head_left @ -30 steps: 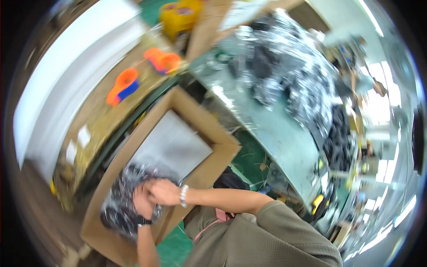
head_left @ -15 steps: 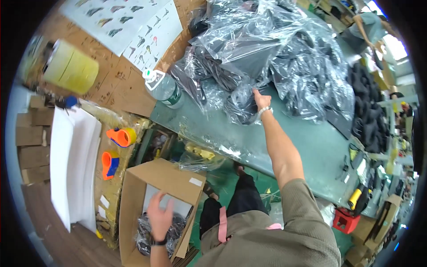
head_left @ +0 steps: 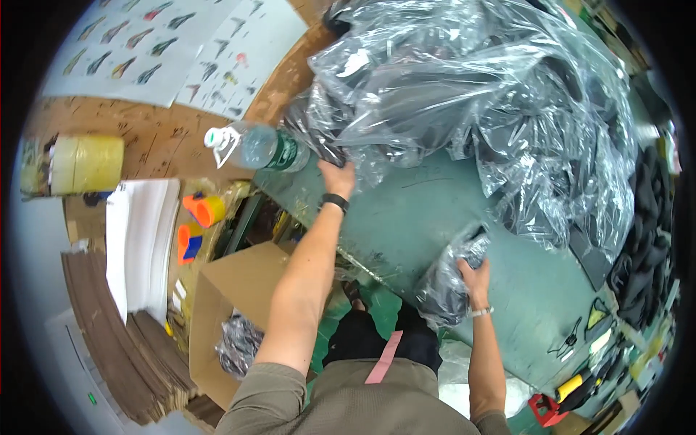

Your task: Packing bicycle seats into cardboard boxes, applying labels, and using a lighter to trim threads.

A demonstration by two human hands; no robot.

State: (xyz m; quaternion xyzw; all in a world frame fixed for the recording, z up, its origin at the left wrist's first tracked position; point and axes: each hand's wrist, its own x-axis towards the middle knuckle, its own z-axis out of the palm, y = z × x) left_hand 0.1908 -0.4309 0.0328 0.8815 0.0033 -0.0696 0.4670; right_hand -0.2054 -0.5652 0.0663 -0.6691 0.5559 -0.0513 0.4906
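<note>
My right hand is closed on a dark item in a clear plastic bag, held near the front edge of the green table. The item looks like a bicycle saddle, though the shiny plastic hides its full shape. With arm stretched forward, my left hand grips the near end of another bagged dark item at the left edge of a big heap. Large sheets of clear plastic cover most of that heap. Close by my left hand lies a clear bottle with a green label.
An open cardboard box with bagged dark items inside stands below left. Orange tape dispensers, stacked white sheets and a yellow roll are at left. Scissors and a red holder are at right.
My left hand has gone from over the box up to the heap and taken hold of a bagged item. My right hand has drawn one bagged item off the heap toward me.
</note>
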